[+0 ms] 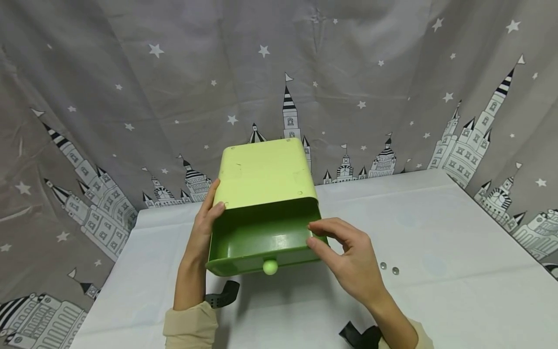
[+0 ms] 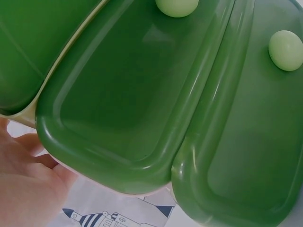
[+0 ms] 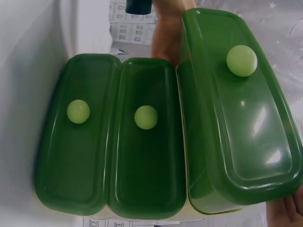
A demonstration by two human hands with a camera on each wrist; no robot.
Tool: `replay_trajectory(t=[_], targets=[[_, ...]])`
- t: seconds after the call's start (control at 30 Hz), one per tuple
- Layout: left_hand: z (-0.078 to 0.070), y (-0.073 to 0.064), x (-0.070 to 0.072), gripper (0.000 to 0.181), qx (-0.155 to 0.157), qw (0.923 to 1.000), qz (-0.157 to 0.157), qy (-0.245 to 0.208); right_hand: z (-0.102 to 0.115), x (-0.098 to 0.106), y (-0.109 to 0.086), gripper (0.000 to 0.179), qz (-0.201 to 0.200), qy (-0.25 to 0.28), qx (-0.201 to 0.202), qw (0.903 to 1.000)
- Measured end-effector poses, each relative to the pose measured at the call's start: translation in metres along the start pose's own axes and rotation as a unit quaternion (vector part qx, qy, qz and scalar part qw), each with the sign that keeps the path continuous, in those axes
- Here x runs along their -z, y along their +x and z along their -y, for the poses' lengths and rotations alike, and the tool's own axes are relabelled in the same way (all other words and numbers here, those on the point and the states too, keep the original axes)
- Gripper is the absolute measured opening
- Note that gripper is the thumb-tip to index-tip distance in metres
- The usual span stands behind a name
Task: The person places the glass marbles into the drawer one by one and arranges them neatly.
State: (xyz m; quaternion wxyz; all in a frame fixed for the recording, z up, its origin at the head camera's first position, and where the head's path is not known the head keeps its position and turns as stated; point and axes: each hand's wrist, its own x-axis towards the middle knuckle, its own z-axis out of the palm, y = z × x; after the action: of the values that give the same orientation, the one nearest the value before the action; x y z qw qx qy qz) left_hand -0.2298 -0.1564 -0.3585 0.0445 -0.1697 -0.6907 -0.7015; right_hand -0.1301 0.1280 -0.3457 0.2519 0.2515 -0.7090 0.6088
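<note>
At the far left, a grey backdrop [image 1: 144, 97] printed with white stars and striped towers runs down beside a surface [image 1: 440, 291] covered in white. A rolled beige left sleeve [image 1: 190, 325] leads up to the left hand [image 1: 204, 228], whose grip holds the cabinet [image 1: 263, 172] by its left side, thumb laid over the top edge and fingers along the flank. A black fitting [image 1: 224, 294] juts out by that wrist.

The pale yellow-green cabinet is between the two hands, in front of the backdrop, its front facing the person. Its darker green top drawer [image 1: 237, 266] is pulled out, with light glinting on the glossy inside and a round pale knob [image 1: 270, 267] on its front. The wrist views show two more drawers, the middle drawer [image 2: 128, 104] and the bottom drawer [image 2: 260, 151], both pushed in and each with a pale knob.

At the drawer's right end is the right hand [image 1: 348, 252]. Its grip is narrow, thumb and forefinger a little apart with green showing between them; whether the fingertips touch the drawer is hard to tell. Another black fitting [image 1: 368, 338] sits by the right wrist, next to the right sleeve [image 1: 423, 337]. Just beyond that hand, two small shiny discs [image 1: 395, 270] lie near each other on the surface.
</note>
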Motion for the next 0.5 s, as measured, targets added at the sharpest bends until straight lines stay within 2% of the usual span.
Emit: replay_trajectory(t=[0.27, 0.5], targets=[[-0.001, 0.0, 0.0, 0.062, 0.0, 1.0, -0.002, 0.004, -0.002, 0.011, 0.001, 0.026, -0.01, 0.017, 0.012, 0.9997], [0.0, 0.0, 0.001, 0.061, 0.0, 1.0, -0.001, 0.009, -0.008, 0.021, 0.001, 0.024, -0.027, 0.0, -0.02, 0.9994]])
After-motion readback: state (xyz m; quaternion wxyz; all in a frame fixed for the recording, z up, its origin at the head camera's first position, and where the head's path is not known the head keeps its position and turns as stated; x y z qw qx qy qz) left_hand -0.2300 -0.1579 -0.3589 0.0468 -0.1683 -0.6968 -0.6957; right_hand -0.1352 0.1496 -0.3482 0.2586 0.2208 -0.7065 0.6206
